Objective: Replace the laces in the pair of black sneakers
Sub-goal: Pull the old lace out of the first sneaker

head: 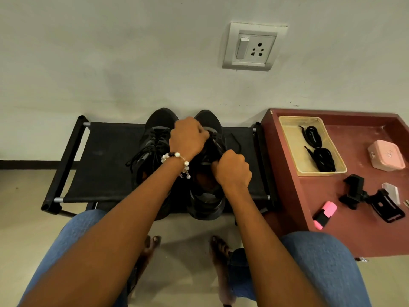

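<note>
From the head view, two black sneakers stand side by side, toes to the wall, on a black fabric surface (106, 162). The left hand (188, 138), with a bead bracelet (177, 161) at its wrist, is curled tight over the lacing of the right sneaker (208, 193), near the toe end; what its fingers pinch is hidden under the knuckles. The right hand (232, 169) is fisted at that shoe's tongue, gripping what looks like the lace or the tongue edge, though I cannot tell which. A loose lace end (238, 142) trails off to the right on the fabric. The left sneaker (155, 138) is still laced, its bow hanging toward the left. On the red surface (354, 240) to the right, a clear tray (287, 140) holds two coiled black laces (318, 149). Near it lie a pink box (386, 157), a black clamp (367, 198) and a pink highlighter (324, 214).
</note>
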Demonstrator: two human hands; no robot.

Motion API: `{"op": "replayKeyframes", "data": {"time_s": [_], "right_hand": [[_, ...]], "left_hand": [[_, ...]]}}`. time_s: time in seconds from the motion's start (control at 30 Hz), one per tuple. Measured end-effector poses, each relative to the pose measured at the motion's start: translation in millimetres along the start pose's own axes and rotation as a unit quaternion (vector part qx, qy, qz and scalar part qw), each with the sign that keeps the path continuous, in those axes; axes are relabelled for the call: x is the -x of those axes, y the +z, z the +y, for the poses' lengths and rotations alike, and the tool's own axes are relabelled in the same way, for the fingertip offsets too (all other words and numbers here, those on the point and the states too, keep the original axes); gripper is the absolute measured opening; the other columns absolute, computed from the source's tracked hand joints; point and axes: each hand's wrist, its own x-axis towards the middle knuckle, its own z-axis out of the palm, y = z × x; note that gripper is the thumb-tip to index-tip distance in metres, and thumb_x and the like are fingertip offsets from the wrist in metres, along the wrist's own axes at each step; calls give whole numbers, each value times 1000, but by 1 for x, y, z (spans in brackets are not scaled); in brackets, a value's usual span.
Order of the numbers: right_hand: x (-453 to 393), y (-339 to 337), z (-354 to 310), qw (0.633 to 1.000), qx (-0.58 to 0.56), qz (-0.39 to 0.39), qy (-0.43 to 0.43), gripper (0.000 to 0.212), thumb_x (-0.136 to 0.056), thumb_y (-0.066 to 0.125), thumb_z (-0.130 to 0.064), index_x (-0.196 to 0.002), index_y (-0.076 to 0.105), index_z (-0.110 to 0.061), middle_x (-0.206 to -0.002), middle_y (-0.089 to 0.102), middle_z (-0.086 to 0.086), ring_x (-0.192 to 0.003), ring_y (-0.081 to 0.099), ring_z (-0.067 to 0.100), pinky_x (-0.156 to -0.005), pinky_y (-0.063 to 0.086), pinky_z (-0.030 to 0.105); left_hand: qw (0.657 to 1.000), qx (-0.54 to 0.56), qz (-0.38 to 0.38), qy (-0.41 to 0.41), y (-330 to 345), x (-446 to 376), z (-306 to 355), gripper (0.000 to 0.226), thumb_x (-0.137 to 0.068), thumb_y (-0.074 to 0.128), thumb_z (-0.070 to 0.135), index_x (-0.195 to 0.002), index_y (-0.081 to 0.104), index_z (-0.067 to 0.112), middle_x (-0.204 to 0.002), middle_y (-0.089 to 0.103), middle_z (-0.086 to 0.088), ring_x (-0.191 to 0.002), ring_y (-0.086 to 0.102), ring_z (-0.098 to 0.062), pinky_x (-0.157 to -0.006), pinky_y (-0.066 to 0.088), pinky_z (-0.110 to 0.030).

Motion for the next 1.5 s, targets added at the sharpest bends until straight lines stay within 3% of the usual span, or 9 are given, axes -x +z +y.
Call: {"op": "replayKeyframes", "data": {"time_s": [0.1,0.3,0.53,0.67,0.9,1.03,1.17,1.4,1.5], "right_hand": [[-1,0,-1,1000,-7,1,6,23,-93,52,-28,-97,56,-6,-104,61,14,-93,61,36,-65,42,36],[-1,-1,-1,1000,-15,-4,14,19,-92,52,-25,-96,56,-7,-103,60,13,-92,61,35,-65,43,36],[0,-1,-1,1000,-3,0,7,22,-94,52,-27,-101,56,-6,-105,60,13,-95,61,36,-65,41,37],[0,2,-1,1000,0,3,5,19,-94,51,-24,-100,56,-6,-104,61,14,-92,61,34,-65,42,37],[1,1,-1,1000,1,2,7,15,-94,51,-21,-97,57,-7,-105,61,13,-92,61,33,-65,40,34],[1,1,-1,1000,-2,5,5,23,-94,51,-27,-101,57,-6,-105,61,13,-92,62,34,-65,42,36],[1,0,-2,1000,-9,5,11,26,-94,52,-31,-98,57,-6,-103,61,13,-90,60,35,-65,41,36],[0,0,-2,1000,-14,4,15,20,-93,52,-26,-95,57,-6,-99,61,12,-90,61,35,-63,42,36],[-1,0,-1,1000,-11,5,14,21,-93,52,-26,-96,57,-6,-100,61,12,-91,61,34,-64,41,36]], "left_hand": [[956,261,56,-123,-16,-14,-8,27,-81,63,17,-66,65,-5,-71,67,-23,-67,67,-36,-68,60,-41],[762,602,41,-235,-34,-15,0,14,-87,49,5,-75,55,6,-64,63,-7,-60,63,-22,-70,54,-39],[986,160,-43,29,-9,-4,-1,13,-84,66,13,-96,69,18,-88,67,6,-78,61,-8,-76,49,-15],[990,-76,-80,92,7,-2,-3,18,-90,60,19,-92,75,9,-93,70,-8,-83,65,-23,-78,56,-36],[969,-218,-32,112,14,7,9,16,-95,52,19,-94,64,8,-103,55,-12,-83,60,-32,-68,46,-35],[986,-103,-107,72,7,-5,-3,35,-91,49,20,-58,41,12,-71,44,-6,-67,46,-27,-68,45,-44],[983,135,-124,-32,-10,-13,-7,22,-93,48,18,-74,55,9,-76,53,-8,-74,47,-20,-69,43,-38],[797,572,-46,-186,-34,-15,7,17,-95,40,8,-84,53,10,-71,64,-3,-66,65,-21,-64,54,-32],[897,424,-39,-118,-25,-11,5,11,-92,50,11,-84,57,12,-70,62,-1,-62,59,-16,-64,51,-29]]}}
